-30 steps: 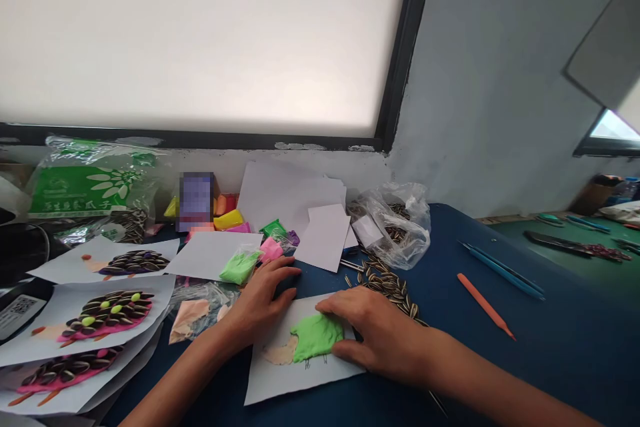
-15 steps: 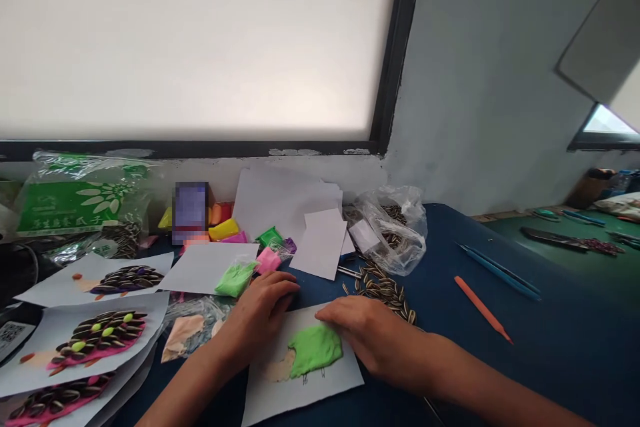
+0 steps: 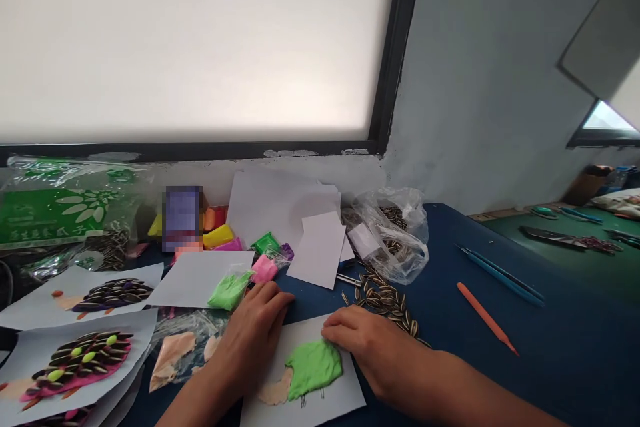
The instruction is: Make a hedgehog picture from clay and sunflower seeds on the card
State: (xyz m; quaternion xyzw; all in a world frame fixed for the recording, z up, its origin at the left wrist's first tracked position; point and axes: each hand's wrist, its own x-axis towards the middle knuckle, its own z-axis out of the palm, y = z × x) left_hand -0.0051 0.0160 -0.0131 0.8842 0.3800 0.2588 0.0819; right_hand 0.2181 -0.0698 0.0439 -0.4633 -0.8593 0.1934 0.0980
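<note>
A small white sheet of paper (image 3: 345, 407) lies before me, bearing a flattened patch of green modelling clay (image 3: 315, 368). Beige clay (image 3: 276, 392) joins its left side, and short drawn legs show below. My left hand (image 3: 257, 323) rests at the sheet's upper left edge, its fingers loosely bent and apart from the green clay. At the clay's upper right edge, my right hand (image 3: 367, 347) has its fingers bunched together, the tips touching the clay. The thumb of that hand is mostly hidden.
Sunflower seeds (image 3: 387, 303) lie beyond my right hand, near a plastic bag of seeds (image 3: 393, 230). Tweezers (image 3: 503, 273) and an orange tool (image 3: 487, 317) lie right. Hedgehog pictures with seeds (image 3: 83, 363) are stacked left. A green clay packet (image 3: 229, 290) sits near my left hand.
The view has shifted slightly, so the left-hand items sit farther left and lower. My right fingertips have moved slightly along the green clay's upper right edge; my left hand stays at the sheet.
</note>
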